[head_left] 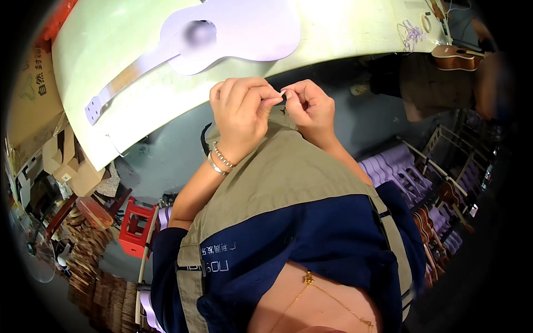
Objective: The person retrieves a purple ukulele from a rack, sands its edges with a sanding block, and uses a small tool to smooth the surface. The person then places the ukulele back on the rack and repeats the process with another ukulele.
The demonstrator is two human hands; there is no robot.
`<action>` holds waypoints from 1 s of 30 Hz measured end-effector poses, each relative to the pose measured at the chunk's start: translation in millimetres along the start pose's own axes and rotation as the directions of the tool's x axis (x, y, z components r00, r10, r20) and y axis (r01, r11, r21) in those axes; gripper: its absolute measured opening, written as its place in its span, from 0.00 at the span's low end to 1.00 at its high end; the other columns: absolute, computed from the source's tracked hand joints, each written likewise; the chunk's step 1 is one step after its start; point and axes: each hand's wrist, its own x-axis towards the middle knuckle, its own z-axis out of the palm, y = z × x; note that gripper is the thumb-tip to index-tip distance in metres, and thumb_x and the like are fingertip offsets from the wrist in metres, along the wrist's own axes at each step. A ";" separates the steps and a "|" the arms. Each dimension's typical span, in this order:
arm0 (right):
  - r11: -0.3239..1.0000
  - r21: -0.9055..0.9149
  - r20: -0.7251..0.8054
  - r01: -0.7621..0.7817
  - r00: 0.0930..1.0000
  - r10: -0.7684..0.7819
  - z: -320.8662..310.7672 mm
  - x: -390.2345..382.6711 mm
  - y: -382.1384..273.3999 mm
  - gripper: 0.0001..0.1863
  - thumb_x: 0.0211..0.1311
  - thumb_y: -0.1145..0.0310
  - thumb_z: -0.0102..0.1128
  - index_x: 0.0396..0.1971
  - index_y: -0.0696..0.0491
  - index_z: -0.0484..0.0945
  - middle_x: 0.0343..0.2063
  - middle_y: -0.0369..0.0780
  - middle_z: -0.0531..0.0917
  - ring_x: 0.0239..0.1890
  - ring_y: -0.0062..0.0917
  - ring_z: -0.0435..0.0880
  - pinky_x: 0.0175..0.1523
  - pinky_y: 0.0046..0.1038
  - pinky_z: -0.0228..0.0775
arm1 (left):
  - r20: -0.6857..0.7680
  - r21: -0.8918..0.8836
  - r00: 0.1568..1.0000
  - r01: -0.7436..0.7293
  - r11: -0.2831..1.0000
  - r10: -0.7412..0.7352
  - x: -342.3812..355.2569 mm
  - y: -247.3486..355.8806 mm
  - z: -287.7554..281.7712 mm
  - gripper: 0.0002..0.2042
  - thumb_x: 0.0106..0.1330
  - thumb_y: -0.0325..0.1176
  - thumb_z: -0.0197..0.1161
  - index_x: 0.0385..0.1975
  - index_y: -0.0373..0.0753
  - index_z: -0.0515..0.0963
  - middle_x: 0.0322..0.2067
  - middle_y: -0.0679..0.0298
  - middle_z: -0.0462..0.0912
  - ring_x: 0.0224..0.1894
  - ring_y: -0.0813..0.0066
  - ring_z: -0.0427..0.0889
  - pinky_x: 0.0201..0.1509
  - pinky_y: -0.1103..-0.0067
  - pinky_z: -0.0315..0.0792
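Observation:
In front of my khaki apron point(288, 166), my left hand point(241, 111) and my right hand point(311, 111) meet with fingers pinched around a small pale piece point(283, 93), too small to identify, perhaps a strip. A lilac guitar body with attached neck point(255, 33) lies face up on the pale worktable point(350, 39) just beyond my hands, its headstock toward the left end. My hands are below the table's near edge in the picture, not touching the guitar.
Cardboard boxes point(78, 172), stacked wooden pieces and a red stool point(137, 227) stand at left. Lilac parts point(394, 172) and guitars fill racks at lower right. Another person point(416, 89) with a small brown instrument point(455, 58) is at upper right. Lilac scraps point(413, 36) lie on the table.

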 end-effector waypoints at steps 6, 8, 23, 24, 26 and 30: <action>0.999 -0.001 -0.090 0.049 0.995 -0.048 15.1 -6.0 -1.6 0.02 0.52 0.75 0.56 0.24 0.57 0.77 0.15 0.33 0.75 0.18 0.12 0.70 0.26 0.19 0.63 | -0.086 -0.004 0.991 -0.102 0.995 0.101 -9.7 -15.5 -1.5 0.03 0.49 0.31 0.65 0.21 0.46 0.77 0.28 0.74 0.77 0.30 0.73 0.72 0.42 0.76 0.59; 0.774 -0.449 -0.054 0.447 0.851 -0.523 16.4 -4.6 13.7 0.02 0.52 0.75 0.57 0.25 0.57 0.77 0.15 0.32 0.75 0.18 0.12 0.69 0.27 0.18 0.63 | -0.092 -0.055 0.991 -0.103 0.993 0.098 -12.1 -20.8 -2.1 0.03 0.49 0.30 0.64 0.21 0.45 0.76 0.28 0.73 0.77 0.31 0.73 0.72 0.42 0.76 0.60; 0.755 0.563 -0.118 -0.335 0.872 0.475 -46.3 18.8 86.1 0.12 0.60 0.69 0.57 0.40 0.59 0.78 0.16 0.29 0.69 0.20 0.13 0.68 0.28 0.17 0.60 | 0.409 -0.132 0.910 0.129 0.983 -0.065 17.8 -72.5 7.9 0.07 0.58 0.40 0.61 0.25 0.45 0.78 0.52 0.64 0.69 0.65 0.57 0.53 0.66 0.51 0.29; 0.743 0.564 -0.090 -0.360 0.868 0.488 -42.1 20.2 86.8 0.12 0.60 0.69 0.57 0.40 0.59 0.78 0.16 0.29 0.69 0.20 0.13 0.67 0.28 0.17 0.60 | 0.419 -0.120 0.907 0.107 0.987 -0.047 19.8 -74.5 14.2 0.07 0.58 0.40 0.60 0.24 0.45 0.78 0.54 0.63 0.68 0.66 0.56 0.51 0.66 0.50 0.28; 0.738 0.567 -0.041 -0.366 0.883 0.468 -42.0 25.6 93.5 0.10 0.59 0.67 0.58 0.35 0.58 0.80 0.15 0.30 0.71 0.19 0.13 0.69 0.27 0.16 0.62 | 0.431 -0.095 0.902 0.085 0.992 -0.036 24.7 -76.9 25.7 0.08 0.59 0.41 0.60 0.24 0.45 0.78 0.57 0.61 0.65 0.68 0.54 0.45 0.65 0.48 0.25; 0.784 0.558 -0.080 -0.272 0.923 0.376 -53.2 38.2 99.8 0.10 0.60 0.68 0.57 0.36 0.59 0.79 0.15 0.30 0.71 0.19 0.13 0.68 0.28 0.16 0.62 | 0.421 -0.034 0.904 0.101 0.994 -0.078 33.0 -76.1 43.1 0.09 0.60 0.42 0.59 0.24 0.45 0.78 0.63 0.58 0.59 0.70 0.51 0.38 0.64 0.47 0.22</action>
